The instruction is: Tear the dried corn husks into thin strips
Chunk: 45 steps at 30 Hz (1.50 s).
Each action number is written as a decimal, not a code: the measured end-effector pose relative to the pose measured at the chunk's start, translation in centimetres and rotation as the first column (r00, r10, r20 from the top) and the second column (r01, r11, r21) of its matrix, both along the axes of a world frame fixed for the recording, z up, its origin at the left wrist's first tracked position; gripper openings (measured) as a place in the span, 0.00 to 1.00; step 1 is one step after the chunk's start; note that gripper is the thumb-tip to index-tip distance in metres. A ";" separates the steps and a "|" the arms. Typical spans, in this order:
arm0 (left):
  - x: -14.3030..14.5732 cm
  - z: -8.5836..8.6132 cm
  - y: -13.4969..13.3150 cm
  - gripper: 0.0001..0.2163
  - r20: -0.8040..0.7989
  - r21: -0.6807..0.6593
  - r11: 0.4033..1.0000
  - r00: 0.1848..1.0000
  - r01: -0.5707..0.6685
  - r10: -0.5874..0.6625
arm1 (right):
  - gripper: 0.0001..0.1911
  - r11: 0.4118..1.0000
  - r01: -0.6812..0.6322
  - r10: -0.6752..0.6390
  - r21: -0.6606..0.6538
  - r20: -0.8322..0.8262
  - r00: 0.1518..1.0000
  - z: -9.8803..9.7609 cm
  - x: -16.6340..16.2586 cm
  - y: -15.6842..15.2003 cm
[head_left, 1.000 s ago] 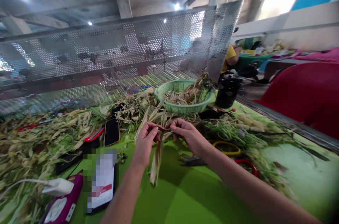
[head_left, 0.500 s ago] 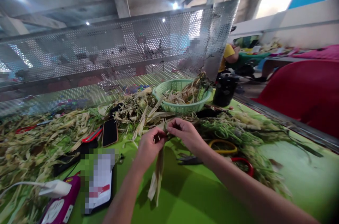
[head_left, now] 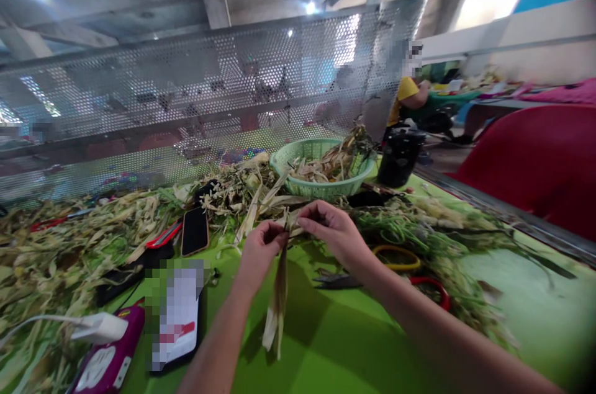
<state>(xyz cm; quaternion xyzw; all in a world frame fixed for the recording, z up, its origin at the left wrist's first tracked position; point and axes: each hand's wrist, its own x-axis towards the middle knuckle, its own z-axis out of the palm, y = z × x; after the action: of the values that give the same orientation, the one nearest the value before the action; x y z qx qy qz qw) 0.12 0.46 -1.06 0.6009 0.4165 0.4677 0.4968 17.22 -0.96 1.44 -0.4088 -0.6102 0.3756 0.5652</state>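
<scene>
A dried corn husk strip (head_left: 279, 301) hangs down over the green table top, its lower end split and pale. My left hand (head_left: 258, 254) is closed, with thumb and forefinger pinching the strip near its upper end. Just to the right, my right hand (head_left: 328, 229) is closed in a pinch at a thin pale piece of the husk's top; the fingertips partly hide it. Beneath my right forearm lie scissors (head_left: 338, 282) with dark blades, one yellow handle and one red handle, partly covered by the arm.
A pale green basket (head_left: 321, 188) of husks stands behind my hands, beside a black cup (head_left: 400, 158). Husk heaps (head_left: 56, 251) cover the left. Two phones, one dark-screened (head_left: 194, 231), and a purple power strip (head_left: 109, 350) lie there. A perforated metal screen (head_left: 209, 90) rises behind.
My right fingertips have moved slightly up and away from my left ones. The left hand stays pinched on the husk, with its fingers a little higher. The view has shifted slightly.
</scene>
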 end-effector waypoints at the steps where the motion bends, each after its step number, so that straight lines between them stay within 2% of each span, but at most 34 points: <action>1: -0.1 -0.1 0.1 0.09 0.025 -0.031 0.999 1.000 -0.013 0.013 | 0.08 0.999 0.038 -0.038 0.011 -0.007 0.999 0.0 0.2 0.1; 10: -0.4 -0.6 0.6 0.15 0.201 -0.161 0.987 0.978 -0.016 0.049 | 0.05 0.950 0.288 -0.298 0.118 0.074 0.952 -0.4 1.9 1.5; 13: -0.4 -0.7 0.6 0.16 0.202 -0.170 0.985 0.977 -0.030 0.064 | 0.04 0.894 0.354 -0.424 0.275 0.264 0.866 0.4 2.0 0.9; 15: -0.3 -0.8 0.6 0.16 0.191 -0.170 0.985 0.979 -0.035 0.068 | 0.05 0.866 0.313 -0.463 0.391 0.388 0.797 0.9 1.6 0.1; 17: -0.2 -0.8 0.5 0.15 0.181 -0.167 0.985 0.982 -0.030 0.061 | 0.07 0.898 0.204 -0.378 0.390 0.446 0.811 1.0 0.8 -0.6; 20: -0.1 -0.8 0.4 0.12 0.184 -0.136 0.991 0.983 0.000 0.025 | 0.09 0.968 0.047 -0.157 0.246 0.450 0.879 0.2 -0.4 -1.0; 23: 0.0 -0.7 0.3 0.11 0.183 -0.107 0.994 0.983 0.020 0.000 | 0.09 0.990 0.022 -0.080 0.140 0.425 0.902 -0.9 -0.9 -0.5; 26: 0.0 -0.5 0.1 0.11 0.171 -0.093 0.995 0.985 0.024 -0.008 | 0.06 0.994 0.046 -0.080 0.096 0.390 0.917 -1.8 -0.8 0.2; 32: 0.1 -0.5 0.0 0.08 0.126 -0.053 0.998 0.991 0.043 -0.036 | 0.02 0.991 0.079 -0.118 0.110 0.413 0.903 -2.4 -0.6 0.6; 37: 0.1 -0.6 0.1 0.07 0.096 -0.022 0.998 0.994 0.063 -0.061 | 0.05 0.974 0.115 -0.203 0.194 0.536 0.819 -2.0 -0.6 0.2; 40: 0.1 -0.7 0.1 0.08 0.116 -0.047 0.996 0.991 0.075 -0.069 | 0.05 0.968 0.102 -0.222 0.228 0.597 0.771 -1.7 -0.5 0.0; 45: 0.0 -0.7 -0.1 0.10 0.184 -0.117 0.988 0.980 0.099 -0.077 | 0.05 0.972 0.058 -0.182 0.226 0.575 0.798 -1.8 -0.4 0.2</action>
<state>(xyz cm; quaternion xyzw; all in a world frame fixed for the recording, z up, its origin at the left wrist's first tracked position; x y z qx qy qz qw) 0.14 0.41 -1.80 0.5418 0.3716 0.4702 0.5893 16.78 -0.76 -0.39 -0.4854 -0.7627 0.1303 0.4070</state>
